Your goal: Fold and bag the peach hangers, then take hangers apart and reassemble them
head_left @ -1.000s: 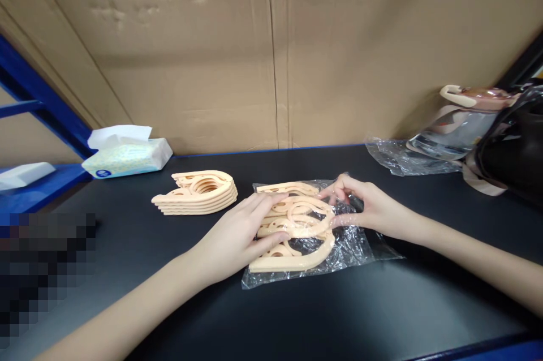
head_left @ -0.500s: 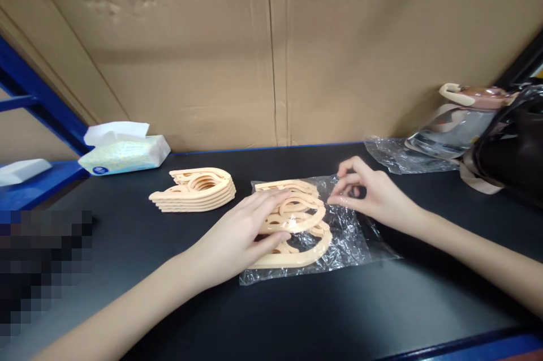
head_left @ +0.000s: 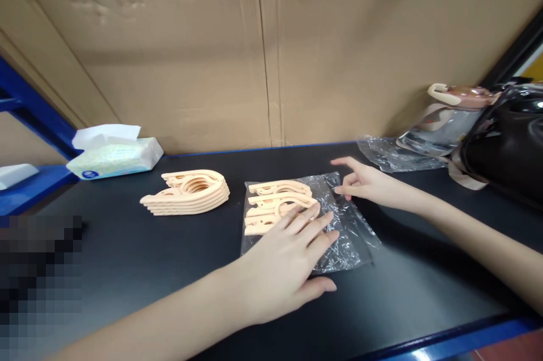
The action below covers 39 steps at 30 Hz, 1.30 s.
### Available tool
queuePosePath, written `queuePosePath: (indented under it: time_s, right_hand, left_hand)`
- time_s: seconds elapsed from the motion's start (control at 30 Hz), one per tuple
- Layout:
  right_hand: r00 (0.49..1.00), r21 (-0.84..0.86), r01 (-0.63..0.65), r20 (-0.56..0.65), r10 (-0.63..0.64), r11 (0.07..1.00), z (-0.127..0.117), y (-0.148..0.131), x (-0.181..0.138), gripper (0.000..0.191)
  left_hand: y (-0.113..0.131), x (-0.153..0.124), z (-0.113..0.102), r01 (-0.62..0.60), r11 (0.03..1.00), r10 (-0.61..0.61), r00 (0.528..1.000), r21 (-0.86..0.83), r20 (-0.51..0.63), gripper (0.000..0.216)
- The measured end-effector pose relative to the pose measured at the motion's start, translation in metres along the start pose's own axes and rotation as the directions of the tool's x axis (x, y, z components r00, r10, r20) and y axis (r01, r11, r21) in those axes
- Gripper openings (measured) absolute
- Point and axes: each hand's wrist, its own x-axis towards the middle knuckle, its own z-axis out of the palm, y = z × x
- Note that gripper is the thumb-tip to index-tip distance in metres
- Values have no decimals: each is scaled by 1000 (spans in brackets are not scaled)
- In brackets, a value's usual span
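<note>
A clear plastic bag [head_left: 345, 236] lies on the black table [head_left: 169, 270] with peach plastic hangers [head_left: 271, 202] inside it. My left hand [head_left: 288, 259] lies flat and open on the bag, fingers spread over the hangers' near part. My right hand [head_left: 360, 183] rests at the bag's far right corner with fingers loosely stretched, touching the plastic. A separate stack of the same peach hangers [head_left: 189, 194] sits to the left, outside the bag.
A tissue pack [head_left: 112, 154] stands at the back left beside a blue rack beam [head_left: 29, 106]. More crumpled clear plastic [head_left: 390, 154], a jug with a beige handle [head_left: 449, 117] and a black bag [head_left: 509, 140] crowd the back right. A cardboard wall [head_left: 263, 50] closes the back.
My left hand has slid right and toward me, now lying flat over the bag's middle. My right hand has let go of its pinch and moved to the far corner. The hangers sit deeper in the bag.
</note>
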Motion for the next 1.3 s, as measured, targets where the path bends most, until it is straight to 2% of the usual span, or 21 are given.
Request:
queuePosePath:
  time_s: [0.1, 0.2, 0.3, 0.47, 0.67, 0.73, 0.83, 0.93, 1.13, 1.3]
  right_hand:
    - [1000, 42, -14, 1, 14, 999, 0, -1, 0, 67]
    - [999, 80, -54, -2, 54, 995, 0, 0, 1, 74]
    - [993, 161, -102, -40, 110, 982, 2, 2, 2, 80]
    - [975, 136, -193, -86, 206, 972, 3, 2, 3, 86]
    - [970, 332, -243, 111, 218, 911, 0, -8, -1, 87]
    - [981, 376, -192, 104, 164, 907, 0, -11, -1, 84]
    - [998, 456, -52, 39, 38, 888, 3, -16, -3, 79]
    - [999, 519, 47, -36, -33, 853, 10, -24, -6, 73]
    - [989, 571, 149, -96, -114, 808, 24, -32, -9, 64]
    - [973, 567, 219, -62, -224, 794, 27, -23, -7, 56]
  left_hand:
    - [0, 0, 4, -10, 1000, 10, 1000, 11, -17, 59]
    - [-1, -1, 1, 42, 999, -41, 997, 10, -63, 65]
    - [-4, -3, 1, 91, 995, -87, 990, 35, -109, 60]
    - [-7, -6, 9, 51, 992, -38, 994, 118, -105, 57]
    - [-9, -6, 11, 28, 990, -15, 995, 138, -95, 61]
    - [-9, -6, 11, 24, 990, -13, 997, 140, -81, 62]
    - [-10, -7, 11, 5, 990, 6, 997, 141, -78, 63]
    - [-9, -7, 10, -36, 991, 47, 996, 129, -77, 63]
    - [-9, -8, 8, -88, 993, 94, 992, 73, -82, 64]
    - [-10, -8, 7, -105, 993, 109, 991, 48, -84, 65]
